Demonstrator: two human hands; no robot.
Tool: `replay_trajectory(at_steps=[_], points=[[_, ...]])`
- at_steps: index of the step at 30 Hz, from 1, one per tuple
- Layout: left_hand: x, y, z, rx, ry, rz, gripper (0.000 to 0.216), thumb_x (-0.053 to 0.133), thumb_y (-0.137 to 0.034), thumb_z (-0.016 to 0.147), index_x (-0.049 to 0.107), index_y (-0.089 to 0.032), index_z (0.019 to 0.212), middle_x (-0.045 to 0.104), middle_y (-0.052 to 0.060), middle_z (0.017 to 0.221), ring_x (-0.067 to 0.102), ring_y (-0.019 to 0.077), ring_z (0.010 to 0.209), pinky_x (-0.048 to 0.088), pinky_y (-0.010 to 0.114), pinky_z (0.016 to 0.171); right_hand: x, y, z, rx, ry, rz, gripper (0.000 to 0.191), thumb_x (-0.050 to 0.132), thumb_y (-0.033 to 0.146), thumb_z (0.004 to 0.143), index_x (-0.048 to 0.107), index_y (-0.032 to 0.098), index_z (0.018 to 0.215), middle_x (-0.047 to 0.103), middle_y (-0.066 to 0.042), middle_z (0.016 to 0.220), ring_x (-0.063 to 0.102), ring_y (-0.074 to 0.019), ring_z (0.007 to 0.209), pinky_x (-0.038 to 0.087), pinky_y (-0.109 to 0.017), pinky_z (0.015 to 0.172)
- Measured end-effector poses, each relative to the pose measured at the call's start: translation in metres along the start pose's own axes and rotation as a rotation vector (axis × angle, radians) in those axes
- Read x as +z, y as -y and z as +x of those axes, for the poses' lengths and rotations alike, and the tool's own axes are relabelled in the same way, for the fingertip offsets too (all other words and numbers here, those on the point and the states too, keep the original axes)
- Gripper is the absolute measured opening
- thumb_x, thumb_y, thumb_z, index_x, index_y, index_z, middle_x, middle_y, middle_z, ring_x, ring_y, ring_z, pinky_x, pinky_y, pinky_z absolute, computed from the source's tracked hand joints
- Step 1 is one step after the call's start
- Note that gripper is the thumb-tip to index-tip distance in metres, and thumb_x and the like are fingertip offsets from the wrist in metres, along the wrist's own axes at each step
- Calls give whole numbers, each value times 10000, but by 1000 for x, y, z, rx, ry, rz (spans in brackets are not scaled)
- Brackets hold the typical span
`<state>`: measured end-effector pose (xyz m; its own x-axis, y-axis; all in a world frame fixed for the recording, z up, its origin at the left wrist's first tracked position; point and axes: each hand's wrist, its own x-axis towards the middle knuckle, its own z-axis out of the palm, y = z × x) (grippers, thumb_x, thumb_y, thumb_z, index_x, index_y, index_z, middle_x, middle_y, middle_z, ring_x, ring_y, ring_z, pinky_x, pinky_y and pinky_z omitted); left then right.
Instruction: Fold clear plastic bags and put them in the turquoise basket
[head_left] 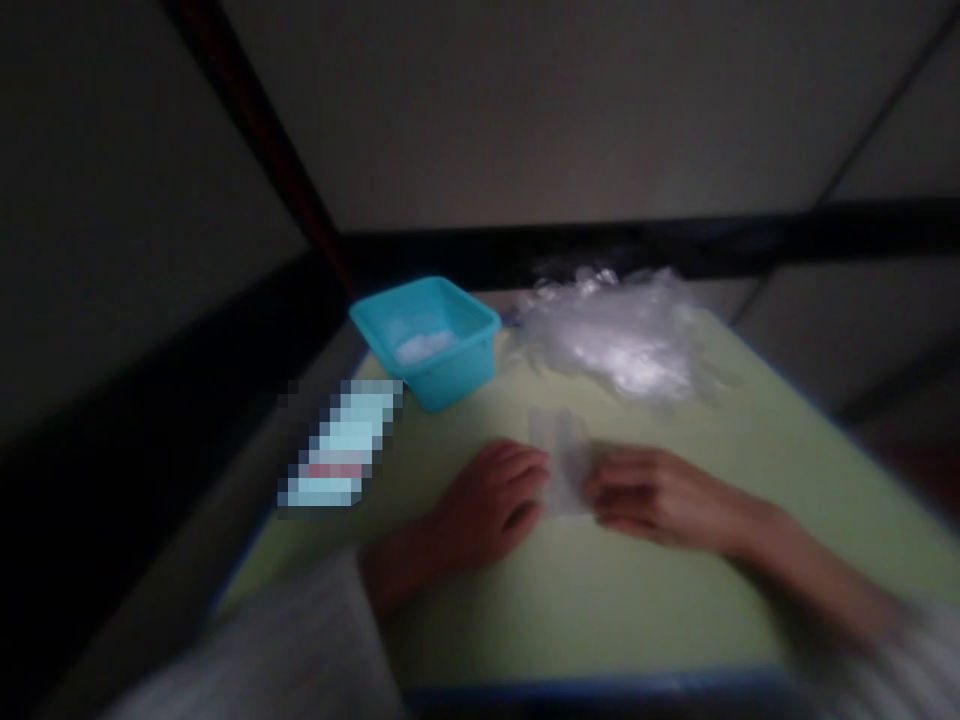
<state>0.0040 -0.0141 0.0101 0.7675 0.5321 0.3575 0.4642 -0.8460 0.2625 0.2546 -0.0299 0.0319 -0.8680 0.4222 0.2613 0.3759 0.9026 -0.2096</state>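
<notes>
A small, thin, see-through plastic bag (pixel 562 455) lies on the table between my hands, its outline blurred. My left hand (pixel 495 500) is closed with curled fingers at the bag's left edge. From the other side, my right hand (pixel 649 497) pinches the right edge, with its fingers bent and close together. The fingertips of both hands are smeared, so the exact grip is hard to see.
A turquoise plastic basket (pixel 457 380) holding whitish pieces stands at the table's far left. Behind my right hand lies a shiny heap of clear plastic bags (pixel 622 335). A pixelated pale rectangle (pixel 345 445) is at the left edge of the yellow-green table (pixel 585 610).
</notes>
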Motion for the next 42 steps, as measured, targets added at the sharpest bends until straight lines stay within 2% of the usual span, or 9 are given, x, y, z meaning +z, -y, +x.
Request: replay_trajectory(at_steps=[7,20,22,27,31,37,42], points=[[2,2,-1,-7,29,-13,253,543,-214,806,598,-159,1047,628,93,1152,553,221,1071,406,413,1002,2,3,1,3,-34,-169,206,508,163,919,647,162,767,656,-60,868,561,-192,810,448,-342,686],[1,1,-2,-32,62,11,281,531,-247,824,578,-177,1091,615,86,1199,549,226,1099,378,428,1029,9,7,0,0,-7,-198,204,501,132,920,646,177,784,648,-45,821,570,-184,764,445,-347,659],[0,1,-3,-32,69,15,328,540,-271,822,556,-174,1135,602,90,1224,535,232,1125,375,427,1034,8,6,1,-6,-20,-191,208,491,125,922,648,168,793,660,-53,844,588,-183,780,473,-349,685],[0,2,-3,-26,72,19,472,583,-349,790,507,-155,1214,605,104,1210,545,248,1103,385,429,1019,4,7,3,-71,-90,-189,235,448,119,929,642,128,796,690,-110,1024,624,-224,975,522,-400,875],[0,3,-3,-4,81,28,518,628,-404,761,522,-143,1197,609,115,1205,553,263,1086,382,434,1015,1,9,2,-48,-101,-186,262,391,113,933,627,117,820,705,-131,911,658,-228,936,566,-391,832],[-2,2,0,-6,111,67,351,527,-248,837,542,-151,1173,615,101,1197,559,230,1068,407,400,985,1,8,3,-22,-116,-208,269,362,98,928,599,124,804,694,-126,802,679,-192,761,589,-335,708],[-3,0,2,53,102,129,306,421,-203,900,544,-125,1169,620,100,1183,559,216,1040,417,391,962,0,9,1,-11,-104,-178,214,402,163,926,592,120,838,702,-143,926,673,-230,914,580,-380,797]])
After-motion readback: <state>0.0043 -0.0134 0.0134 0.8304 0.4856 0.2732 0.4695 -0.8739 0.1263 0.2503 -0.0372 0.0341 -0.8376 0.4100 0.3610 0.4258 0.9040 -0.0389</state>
